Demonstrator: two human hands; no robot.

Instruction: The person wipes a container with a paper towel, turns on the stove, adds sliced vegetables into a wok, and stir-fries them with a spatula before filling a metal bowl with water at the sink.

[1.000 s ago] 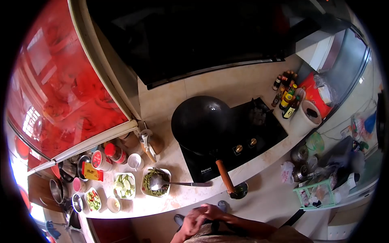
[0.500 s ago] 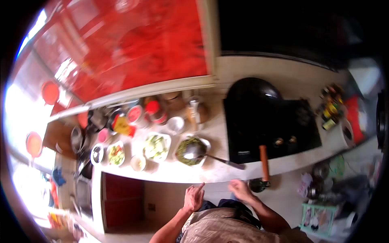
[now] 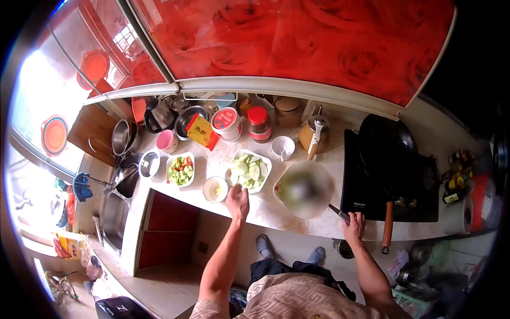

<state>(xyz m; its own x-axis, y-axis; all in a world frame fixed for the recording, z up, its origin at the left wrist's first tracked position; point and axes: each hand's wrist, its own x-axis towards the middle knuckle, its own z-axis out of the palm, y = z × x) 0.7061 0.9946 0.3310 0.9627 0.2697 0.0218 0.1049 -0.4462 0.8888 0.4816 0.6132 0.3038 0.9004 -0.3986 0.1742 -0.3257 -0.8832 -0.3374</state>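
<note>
My right hand (image 3: 353,228) is at the counter's front edge, its fingers closed around the end of the dark handle of a metal ladle (image 3: 338,212). The ladle's head lies over a white dish of green food (image 3: 289,183), which is badly blurred. My left hand (image 3: 237,203) has its fingers bunched together between a small white bowl (image 3: 209,194) with pale chopped bits and a white dish (image 3: 265,183) of sliced pale-green vegetable. What those fingertips touch or hold is hidden.
Left of the small bowl is a dish of chopped green and red vegetables (image 3: 180,170). Jars, including a red-lidded one (image 3: 260,125), stand behind. A wok (image 3: 388,138) sits on the black hob (image 3: 366,196) at right. The sink (image 3: 114,218) is at left; red cabinets (image 3: 297,42) hang above.
Both hands have moved forward to the counter, the left to the small bowl and the right to the ladle handle. The view has shifted, so the dishes appear further right.
</note>
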